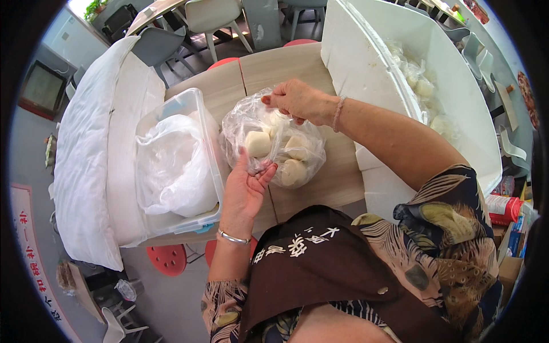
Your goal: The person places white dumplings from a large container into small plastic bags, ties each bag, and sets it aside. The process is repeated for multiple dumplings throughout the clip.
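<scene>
A clear plastic bag holding several pale round buns rests on the wooden table. My right hand pinches the bag's upper edge with closed fingers. Palm up, my left hand sits at the bag's near side, its fingertips holding the plastic at the bag's lower edge. Both wrists wear thin bracelets.
A clear plastic tub with a white bag inside stands left of the bag. A big white foam box containing more bagged buns sits at the right. White cloth lies far left. Red stools stand under the table, chairs behind it.
</scene>
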### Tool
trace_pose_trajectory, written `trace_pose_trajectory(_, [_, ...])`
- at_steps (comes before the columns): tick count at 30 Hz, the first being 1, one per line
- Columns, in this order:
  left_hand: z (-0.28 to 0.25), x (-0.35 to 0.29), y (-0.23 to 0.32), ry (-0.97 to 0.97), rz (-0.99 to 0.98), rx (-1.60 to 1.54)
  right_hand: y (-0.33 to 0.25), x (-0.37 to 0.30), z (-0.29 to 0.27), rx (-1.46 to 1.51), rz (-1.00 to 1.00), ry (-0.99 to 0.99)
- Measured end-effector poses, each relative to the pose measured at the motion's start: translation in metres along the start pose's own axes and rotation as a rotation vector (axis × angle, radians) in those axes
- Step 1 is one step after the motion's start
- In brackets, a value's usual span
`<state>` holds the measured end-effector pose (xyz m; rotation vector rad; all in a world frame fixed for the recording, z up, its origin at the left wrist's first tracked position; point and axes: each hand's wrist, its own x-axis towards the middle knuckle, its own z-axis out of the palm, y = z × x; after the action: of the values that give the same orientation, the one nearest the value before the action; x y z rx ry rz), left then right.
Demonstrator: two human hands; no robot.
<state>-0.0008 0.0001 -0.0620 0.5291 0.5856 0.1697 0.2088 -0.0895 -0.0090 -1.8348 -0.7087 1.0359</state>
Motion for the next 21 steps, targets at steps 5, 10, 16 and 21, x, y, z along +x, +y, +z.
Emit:
trace_pose_trajectory(5, [-0.017,0.005,-0.018,0.148,0.030,0.467,0.007,-0.002,0.003,-0.753,-0.126,-0.180])
trace_pose_trajectory(10, [-0.030,0.002,-0.030,0.238,0.096,0.553,0.007,-0.003,-0.004,-1.109,-0.222,-0.133])
trace_pose_trajectory(16, [-0.044,0.005,-0.042,0.219,0.420,1.175,0.019,0.004,0.006,-0.666,-0.441,0.157])
trace_pose_trajectory(21, [-0.033,-0.005,-0.052,0.136,0.418,1.328,0.044,0.003,0.065,-0.856,-0.528,-0.014])
